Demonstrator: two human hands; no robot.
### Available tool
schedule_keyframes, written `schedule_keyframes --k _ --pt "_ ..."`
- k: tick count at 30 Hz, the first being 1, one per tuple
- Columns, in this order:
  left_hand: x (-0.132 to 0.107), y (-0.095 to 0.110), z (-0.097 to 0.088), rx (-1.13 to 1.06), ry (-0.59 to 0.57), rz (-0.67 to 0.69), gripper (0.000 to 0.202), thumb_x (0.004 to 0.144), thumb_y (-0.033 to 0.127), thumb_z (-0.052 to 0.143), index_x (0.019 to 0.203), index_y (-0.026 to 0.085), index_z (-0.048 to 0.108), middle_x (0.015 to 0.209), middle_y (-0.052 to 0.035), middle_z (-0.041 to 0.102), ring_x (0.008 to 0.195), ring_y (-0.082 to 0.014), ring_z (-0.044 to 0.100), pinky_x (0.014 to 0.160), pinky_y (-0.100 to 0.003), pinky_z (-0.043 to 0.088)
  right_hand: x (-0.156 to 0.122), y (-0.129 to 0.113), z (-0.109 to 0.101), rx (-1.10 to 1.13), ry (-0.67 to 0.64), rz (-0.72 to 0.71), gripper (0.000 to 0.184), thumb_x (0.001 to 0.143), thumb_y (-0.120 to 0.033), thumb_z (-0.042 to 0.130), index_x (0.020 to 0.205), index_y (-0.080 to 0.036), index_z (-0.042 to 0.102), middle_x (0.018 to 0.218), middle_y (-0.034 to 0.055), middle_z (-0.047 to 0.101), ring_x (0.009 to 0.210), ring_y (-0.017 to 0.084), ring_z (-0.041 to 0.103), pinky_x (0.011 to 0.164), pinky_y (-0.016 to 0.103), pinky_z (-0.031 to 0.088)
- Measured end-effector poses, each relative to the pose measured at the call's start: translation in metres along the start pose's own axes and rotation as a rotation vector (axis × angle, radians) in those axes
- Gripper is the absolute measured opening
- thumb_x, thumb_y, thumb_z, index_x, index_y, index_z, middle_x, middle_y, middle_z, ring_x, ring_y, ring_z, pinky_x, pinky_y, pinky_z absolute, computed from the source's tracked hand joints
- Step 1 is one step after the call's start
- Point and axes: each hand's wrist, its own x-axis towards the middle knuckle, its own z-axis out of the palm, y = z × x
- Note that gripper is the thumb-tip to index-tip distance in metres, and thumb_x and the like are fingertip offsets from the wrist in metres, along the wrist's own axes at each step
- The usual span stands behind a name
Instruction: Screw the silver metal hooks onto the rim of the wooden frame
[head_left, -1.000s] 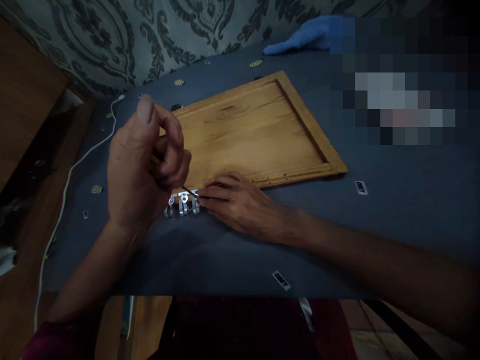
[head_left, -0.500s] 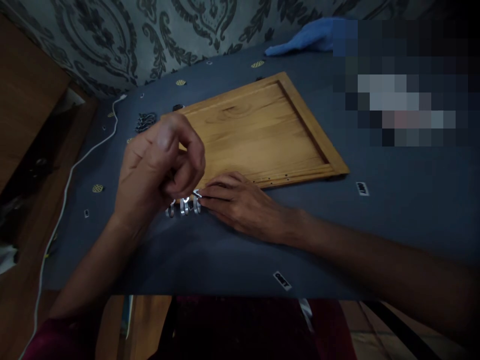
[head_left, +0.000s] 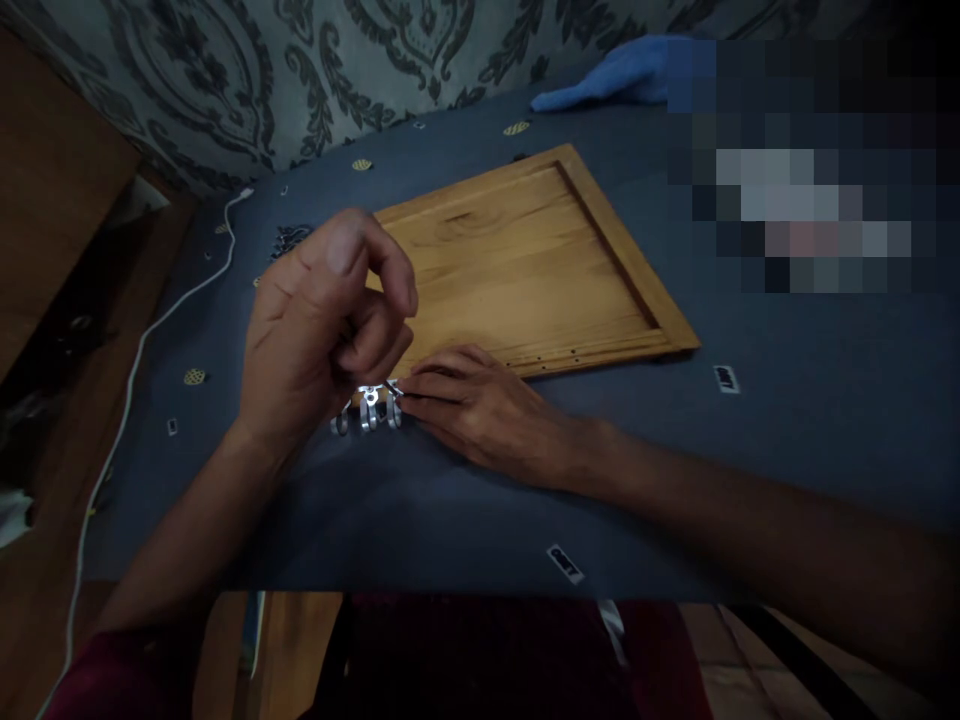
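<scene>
A framed wooden board lies on the dark blue cloth-covered table. Several shiny metal hooks line its near edge toward the left. My right hand rests on that edge, its fingertips pressed together against the rightmost hook. Raised above the board's near left corner, my left hand is closed with curled fingers. Whatever it grips is hidden inside the fist. A thin dark piece shows at the right fingertips, too small to name.
Behind my left hand sits a small pile of dark metal pieces. A white cable runs along the table's left side. Toward the back lies a blue cloth, near a blurred-out patch. Small holes dot the board's near edge.
My left hand has shifted slightly up and to the right, uncovering more of the hooks. My right hand and the board stay put.
</scene>
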Motion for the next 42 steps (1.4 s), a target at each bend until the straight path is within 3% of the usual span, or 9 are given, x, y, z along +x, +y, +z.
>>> schedule_keyframes --k 2,6,10,14,21,27,31,35,42 --pt "0.001 -0.002 0.0 -0.021 -0.003 0.025 0.031 0.098 0.038 0.064 0.078 0.015 0.069 0.043 0.0105 0.025 0.028 -0.0014 0.015 0.03 -0.014 0.021 0.0 0.0 0.0 -0.003 0.002 -0.001 0.02 0.101 -0.016 0.058 0.115 -0.015 0.071 0.116 0.0086 0.076 0.113 0.027 0.058 0.099 0.044 0.045" --pt "-0.001 -0.004 0.007 -0.001 0.242 0.026 0.031 0.094 0.037 0.07 0.072 0.015 0.067 0.042 0.0113 0.02 0.029 -0.0025 0.014 0.028 -0.016 0.016 0.0 0.0 -0.001 0.003 -0.01 -0.006 0.021 0.101 -0.014 0.056 0.116 -0.016 0.071 0.116 0.0087 0.076 0.113 0.027 0.057 0.099 0.045 0.045" --pt "-0.001 -0.004 0.018 0.044 0.422 0.088 0.031 0.087 0.037 0.077 0.067 0.016 0.066 0.039 0.0117 0.013 0.028 -0.0046 0.017 0.026 -0.018 0.015 0.0 0.0 -0.001 0.008 -0.01 -0.011 0.021 0.1 -0.013 0.057 0.116 -0.015 0.07 0.117 0.0087 0.076 0.113 0.027 0.058 0.098 0.045 0.045" --pt "-0.001 -0.002 0.027 0.088 0.564 0.069 0.032 0.092 0.035 0.071 0.066 0.017 0.064 0.04 0.0104 0.016 0.032 -0.0048 0.018 0.03 -0.02 0.014 -0.001 0.001 0.0 0.01 0.002 -0.019 0.021 0.099 -0.013 0.057 0.115 -0.013 0.07 0.115 0.0096 0.076 0.112 0.028 0.058 0.096 0.045 0.046" --pt "-0.002 -0.005 0.022 0.068 0.472 0.095 0.03 0.092 0.034 0.071 0.068 0.016 0.067 0.042 0.0107 0.016 0.03 -0.004 0.015 0.029 -0.02 0.014 -0.001 0.001 0.0 0.024 -0.013 -0.012 0.023 0.099 -0.012 0.056 0.116 -0.017 0.071 0.117 0.009 0.075 0.114 0.027 0.058 0.097 0.046 0.045" --pt "-0.001 0.016 0.019 0.12 0.492 0.079 0.046 0.108 0.025 0.039 0.068 0.017 0.061 0.041 0.0087 0.023 0.031 -0.004 0.011 0.032 -0.017 0.017 -0.002 0.002 0.0 0.008 0.009 -0.017 0.021 0.101 -0.016 0.057 0.117 -0.013 0.07 0.118 0.0086 0.076 0.113 0.027 0.058 0.098 0.044 0.046" --pt "-0.001 0.025 0.023 0.196 0.532 0.078 0.043 0.107 0.023 0.04 0.068 0.019 0.059 0.042 0.008 0.023 0.03 -0.0044 0.012 0.032 -0.019 0.018 -0.002 0.002 0.001 0.02 0.014 -0.013 0.021 0.101 -0.015 0.056 0.116 -0.016 0.071 0.116 0.0083 0.076 0.112 0.026 0.059 0.097 0.045 0.047" --pt "0.002 0.018 0.023 0.147 0.523 0.008 0.049 0.108 0.024 0.035 0.064 0.019 0.057 0.04 0.0084 0.019 0.031 -0.0047 0.008 0.031 -0.017 0.015 -0.001 0.001 0.001 0.007 0.04 -0.015 0.021 0.102 -0.016 0.056 0.115 -0.016 0.072 0.115 0.0089 0.076 0.111 0.027 0.06 0.096 0.045 0.048" --pt "0.002 0.003 0.016 0.04 0.479 0.056 0.039 0.101 0.031 0.054 0.065 0.017 0.062 0.038 0.0096 0.021 0.028 -0.0038 0.006 0.027 -0.017 0.012 0.0 0.001 0.0 -0.007 0.015 -0.018 0.022 0.102 -0.017 0.055 0.114 -0.016 0.073 0.116 0.0092 0.076 0.111 0.027 0.06 0.095 0.045 0.048"
